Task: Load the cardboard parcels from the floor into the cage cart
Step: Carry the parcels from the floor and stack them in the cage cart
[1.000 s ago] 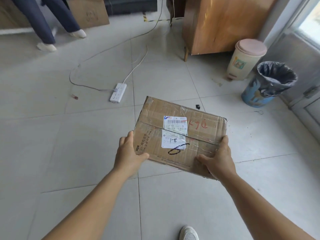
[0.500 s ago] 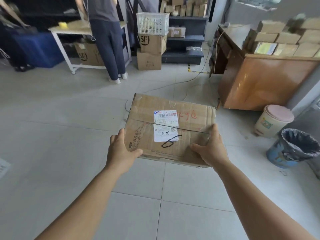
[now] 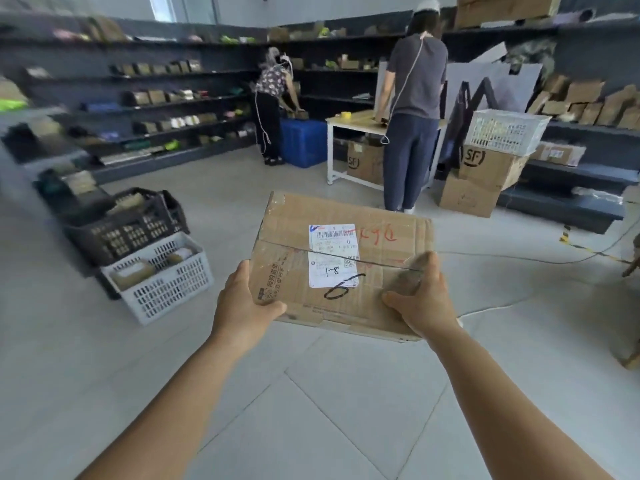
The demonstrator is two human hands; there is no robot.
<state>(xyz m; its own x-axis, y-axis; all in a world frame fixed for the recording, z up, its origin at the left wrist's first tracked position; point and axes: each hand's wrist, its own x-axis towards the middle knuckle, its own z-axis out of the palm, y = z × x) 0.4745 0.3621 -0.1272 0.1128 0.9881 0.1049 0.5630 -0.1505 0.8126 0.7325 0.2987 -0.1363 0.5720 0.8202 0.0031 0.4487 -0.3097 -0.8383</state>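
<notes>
Both hands grip one cardboard parcel [image 3: 341, 265] clear of the tiled floor [image 3: 311, 410]: left hand [image 3: 242, 303] clasps the near left corner with its thumb over the top face, right hand [image 3: 420, 299] clasps the near right edge likewise. Parcel is held roughly level in front of the person, its white shipping label [image 3: 332, 254] and a handwritten black mark facing up. To the left, a white slotted crate [image 3: 162, 282] and a black crate [image 3: 124, 226] stand on the floor; ahead, two people work near a white-framed table [image 3: 349, 123].
</notes>
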